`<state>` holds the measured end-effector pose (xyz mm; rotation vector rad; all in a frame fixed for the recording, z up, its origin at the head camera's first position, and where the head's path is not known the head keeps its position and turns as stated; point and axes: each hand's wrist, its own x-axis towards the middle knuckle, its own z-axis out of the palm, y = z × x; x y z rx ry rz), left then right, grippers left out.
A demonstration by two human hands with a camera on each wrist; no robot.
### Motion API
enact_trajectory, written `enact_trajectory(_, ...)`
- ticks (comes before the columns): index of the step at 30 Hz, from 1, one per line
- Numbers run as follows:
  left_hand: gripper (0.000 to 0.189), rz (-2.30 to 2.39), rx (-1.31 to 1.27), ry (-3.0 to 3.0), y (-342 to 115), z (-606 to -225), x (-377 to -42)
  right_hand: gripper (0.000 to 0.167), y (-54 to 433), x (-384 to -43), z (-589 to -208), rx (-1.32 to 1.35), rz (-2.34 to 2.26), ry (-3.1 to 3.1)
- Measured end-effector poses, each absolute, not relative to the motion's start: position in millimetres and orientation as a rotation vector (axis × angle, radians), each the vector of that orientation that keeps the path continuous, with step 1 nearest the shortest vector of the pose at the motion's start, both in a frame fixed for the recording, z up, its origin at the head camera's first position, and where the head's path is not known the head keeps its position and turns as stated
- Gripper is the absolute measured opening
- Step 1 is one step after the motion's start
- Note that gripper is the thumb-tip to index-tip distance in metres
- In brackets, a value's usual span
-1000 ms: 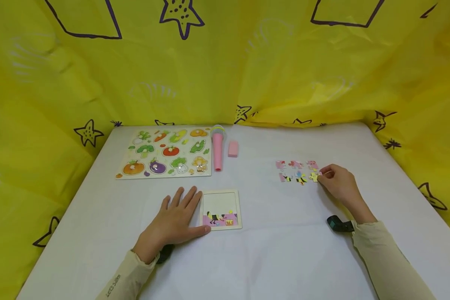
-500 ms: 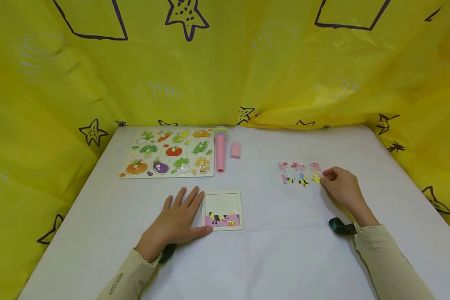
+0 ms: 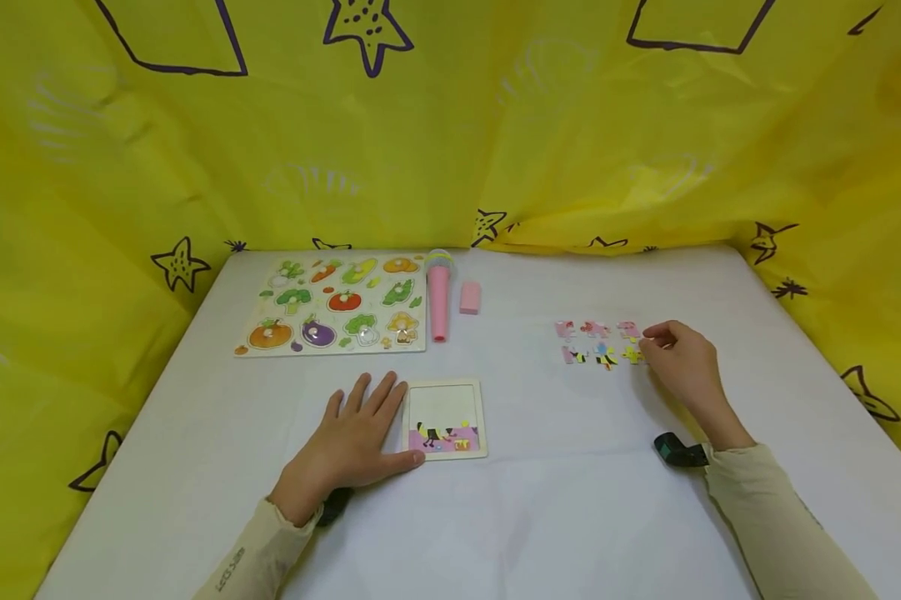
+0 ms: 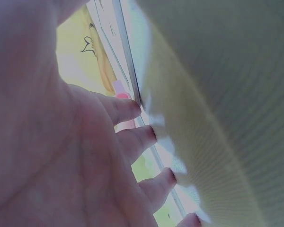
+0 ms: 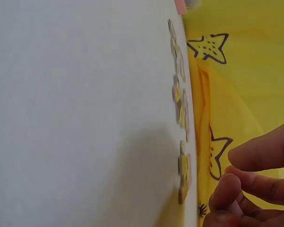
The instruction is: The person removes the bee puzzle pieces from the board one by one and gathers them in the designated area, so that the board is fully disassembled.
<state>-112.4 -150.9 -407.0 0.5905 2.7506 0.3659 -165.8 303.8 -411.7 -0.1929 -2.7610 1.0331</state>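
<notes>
My left hand (image 3: 348, 437) lies flat with fingers spread beside a small square puzzle tray (image 3: 483, 417), its thumb resting on the tray's lower left corner. Along the bottom of the tray runs a pink strip of fitted pieces (image 3: 442, 440) with a bee picture. On the right, loose puzzle pieces lie in two short rows, among them a bee piece (image 3: 606, 357) and a yellow piece (image 3: 633, 355). My right hand (image 3: 683, 362) hovers at the right end of these rows, fingers loosely bent. In the right wrist view its fingertips (image 5: 227, 187) hold nothing visible.
A vegetable peg puzzle board (image 3: 307, 350) sits at the back left. Next to it are a pink toy microphone (image 3: 438, 302) and a pink block (image 3: 470, 297). A yellow patterned curtain (image 3: 450, 125) hangs behind the white table (image 3: 570, 517).
The right hand has risen slightly from beside the yellow piece, and its fingertips have loosened. The left hand keeps its place by the tray. The head view shifts a little.
</notes>
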Motion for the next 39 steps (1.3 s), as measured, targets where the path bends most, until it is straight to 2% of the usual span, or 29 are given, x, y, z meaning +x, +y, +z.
enact_trajectory(14, 0.101, 0.373, 0.598, 2.756, -153.0, -408.4, -112.5, 0.011, 207.3, -155.1, -402.0, 0.317, 1.255, -2.625)
enact_trajectory(24, 0.101, 0.392, 0.588, 2.75, -153.2, -407.2, -111.5, 0.01, 141.2, -148.4, -403.1, 0.685, 1.345, -2.622)
enact_trajectory(39, 0.1, 0.381, 0.603, 2.77, -153.9, -409.1, -111.7, 0.014, 93.3, -135.4, -407.3, 1.071, 1.454, -2.665)
